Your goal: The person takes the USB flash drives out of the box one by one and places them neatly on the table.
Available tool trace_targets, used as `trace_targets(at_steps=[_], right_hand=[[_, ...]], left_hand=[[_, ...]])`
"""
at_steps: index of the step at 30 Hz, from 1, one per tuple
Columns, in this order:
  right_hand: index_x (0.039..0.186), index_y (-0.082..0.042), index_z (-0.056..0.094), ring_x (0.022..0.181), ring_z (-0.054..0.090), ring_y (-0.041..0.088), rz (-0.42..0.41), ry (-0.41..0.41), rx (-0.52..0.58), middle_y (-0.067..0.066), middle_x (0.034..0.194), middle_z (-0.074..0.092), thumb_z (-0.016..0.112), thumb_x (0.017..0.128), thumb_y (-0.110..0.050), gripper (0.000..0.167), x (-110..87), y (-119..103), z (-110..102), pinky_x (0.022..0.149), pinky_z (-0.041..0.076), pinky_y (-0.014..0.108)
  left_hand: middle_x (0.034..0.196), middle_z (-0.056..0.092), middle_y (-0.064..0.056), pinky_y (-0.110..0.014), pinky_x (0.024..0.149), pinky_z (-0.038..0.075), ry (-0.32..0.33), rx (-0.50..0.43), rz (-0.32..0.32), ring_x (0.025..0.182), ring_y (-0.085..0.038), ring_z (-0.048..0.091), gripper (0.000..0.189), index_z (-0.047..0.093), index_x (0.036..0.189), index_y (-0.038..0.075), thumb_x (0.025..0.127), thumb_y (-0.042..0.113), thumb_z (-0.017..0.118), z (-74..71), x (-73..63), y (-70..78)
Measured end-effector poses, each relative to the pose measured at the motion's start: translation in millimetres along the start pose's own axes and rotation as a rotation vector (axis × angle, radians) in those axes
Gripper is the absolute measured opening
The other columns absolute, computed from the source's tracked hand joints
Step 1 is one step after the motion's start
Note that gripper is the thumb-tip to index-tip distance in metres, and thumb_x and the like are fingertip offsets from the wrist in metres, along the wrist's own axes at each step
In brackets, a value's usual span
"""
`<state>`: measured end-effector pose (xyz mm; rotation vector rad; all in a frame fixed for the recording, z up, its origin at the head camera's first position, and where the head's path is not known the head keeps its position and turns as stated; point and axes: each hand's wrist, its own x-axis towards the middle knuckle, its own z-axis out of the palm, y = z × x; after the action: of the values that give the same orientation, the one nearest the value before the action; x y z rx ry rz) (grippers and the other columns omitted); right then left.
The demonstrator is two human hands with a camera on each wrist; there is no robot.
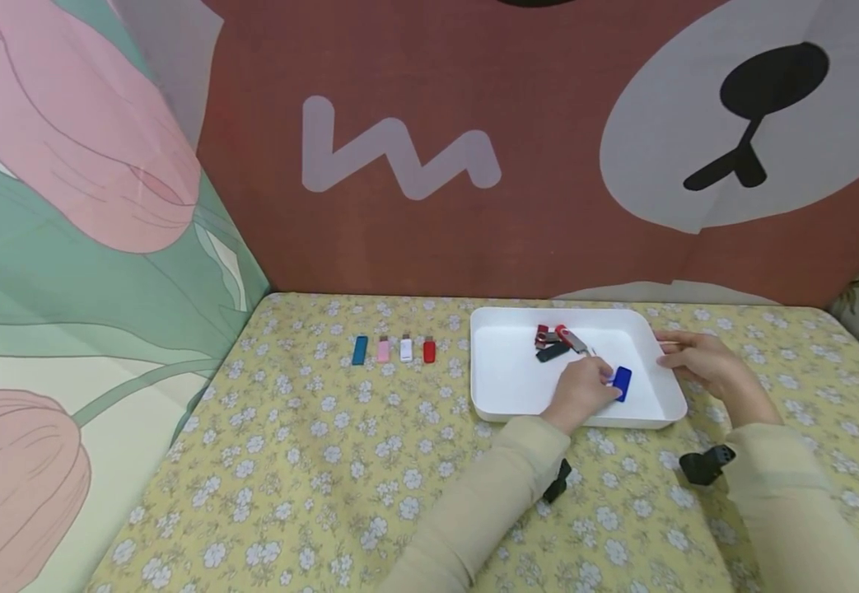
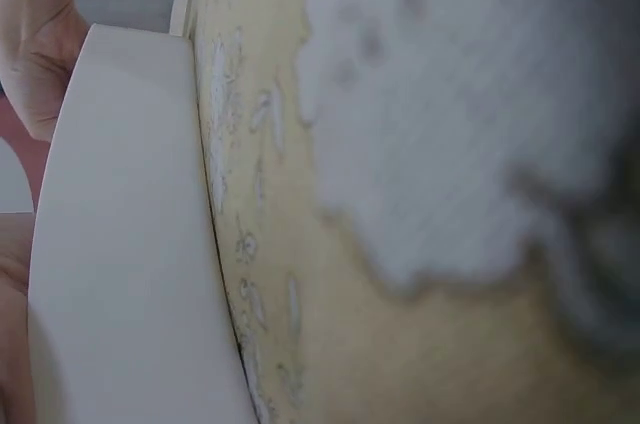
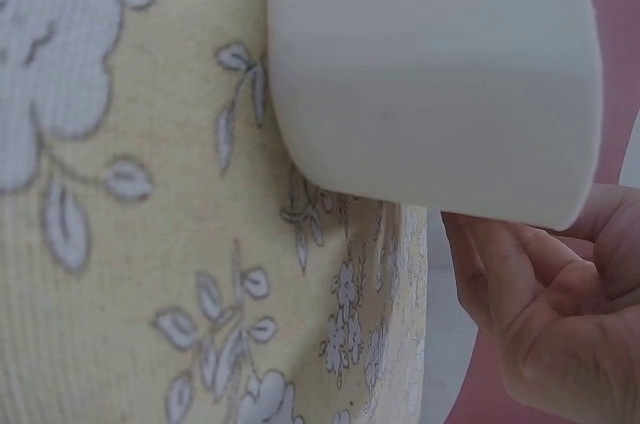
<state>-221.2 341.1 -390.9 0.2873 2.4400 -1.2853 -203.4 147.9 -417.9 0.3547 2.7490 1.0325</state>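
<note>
Over the front right of a white tray, my left hand pinches a blue USB stick at its left edge with thumb and finger. My right hand holds the tray by its right wall; the right wrist view shows its curled fingers against the outside of that wall. Towards the back of the tray lie a red and silver swivel USB stick, a black USB stick and a dark red one. The left wrist view catches only part of the left hand behind the tray wall.
Left of the tray, a teal stick, a pink one, a white one and a red one stand in a row on the flowered tablecloth. A printed cloth wall rises behind the table.
</note>
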Motion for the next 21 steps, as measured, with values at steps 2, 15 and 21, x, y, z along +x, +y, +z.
trace_targets(at_steps=[2, 15, 21], right_hand=[[0.149, 0.006, 0.018, 0.094, 0.053, 0.004, -0.002, 0.003, 0.001, 0.034, 0.143, 0.030, 0.052, 0.097, -0.013, 0.065, 0.2, 0.5, 0.3, 0.074, 0.054, 0.016], [0.150, 0.005, 0.016, 0.106, 0.054, 0.016, -0.001, -0.006, 0.012, 0.034, 0.147, 0.026, 0.051, 0.098, -0.013, 0.065, 1.2, 3.0, 0.2, 0.073, 0.052, 0.013], [0.150, 0.005, 0.016, 0.086, 0.049, -0.006, -0.008, -0.014, 0.014, 0.034, 0.147, 0.026, 0.051, 0.098, -0.013, 0.066, 0.2, 2.0, -0.7, 0.074, 0.052, 0.013]], left_hand=[[0.096, 0.073, 0.009, -0.009, 0.073, 0.045, -0.001, 0.023, 0.001, 0.084, 0.000, 0.063, 0.026, 0.071, 0.106, 0.018, 0.081, 0.024, 0.076, 0.6, 0.0, 0.8], [0.098, 0.071, 0.012, -0.009, 0.072, 0.044, -0.010, 0.140, 0.034, 0.086, 0.001, 0.062, 0.028, 0.069, 0.108, 0.021, 0.082, 0.029, 0.075, 0.5, -0.4, 1.8], [0.101, 0.070, 0.014, -0.011, 0.073, 0.045, -0.025, 0.162, 0.025, 0.090, 0.001, 0.062, 0.027, 0.068, 0.109, 0.023, 0.083, 0.027, 0.074, -2.1, -2.0, 4.1]])
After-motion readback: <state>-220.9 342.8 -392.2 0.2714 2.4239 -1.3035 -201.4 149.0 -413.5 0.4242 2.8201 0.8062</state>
